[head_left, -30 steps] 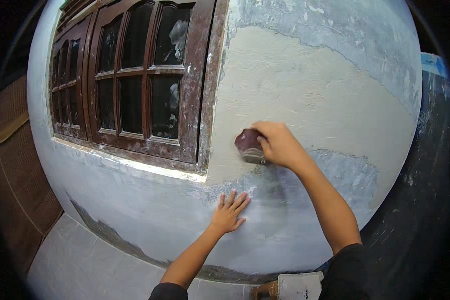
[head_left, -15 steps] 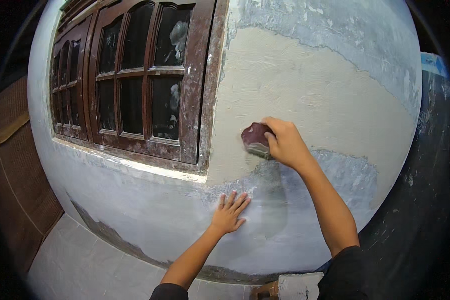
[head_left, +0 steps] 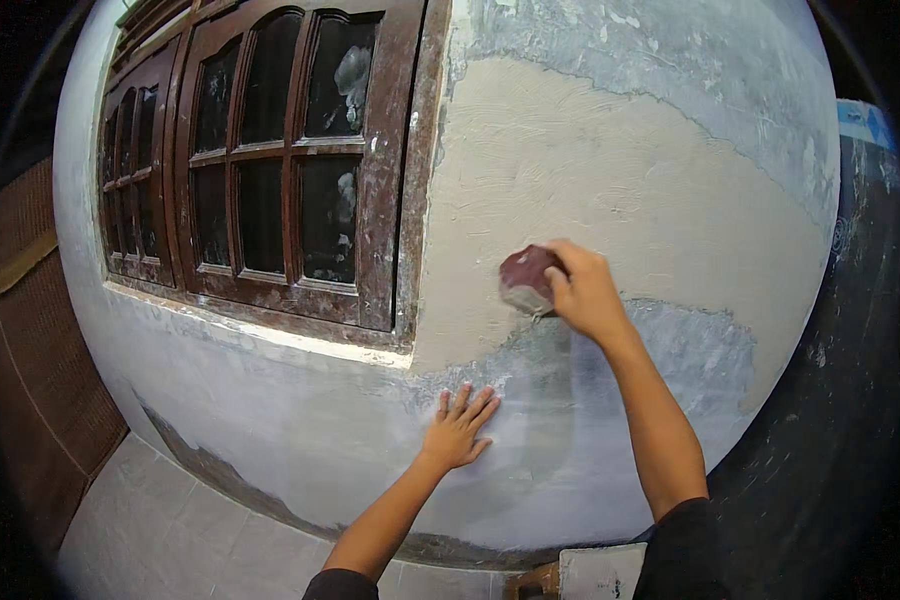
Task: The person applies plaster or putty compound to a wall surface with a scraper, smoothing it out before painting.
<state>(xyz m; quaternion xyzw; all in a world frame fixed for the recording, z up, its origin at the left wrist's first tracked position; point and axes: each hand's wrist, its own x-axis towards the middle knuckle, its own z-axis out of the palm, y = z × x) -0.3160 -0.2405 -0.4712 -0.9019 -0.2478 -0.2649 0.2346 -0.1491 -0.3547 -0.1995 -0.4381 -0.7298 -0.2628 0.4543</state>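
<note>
Beige plaster patch [head_left: 630, 190]: matt, finely ridged. Grey wall [head_left: 310, 430]: chalky, matt. Window sash [head_left: 378, 230]: scuffed wood, pale-flecked. Panes [head_left: 260, 100]: glossy, smeared glass. Maroon hand tool [head_left: 526, 274]: blurred, material unclear.

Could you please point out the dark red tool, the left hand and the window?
Dark red tool [head_left: 528, 276]: head view, middle of its flat face.
Left hand [head_left: 455, 433]: head view, its back.
Window [head_left: 292, 148]: head view, wooden bar between panes.
</note>
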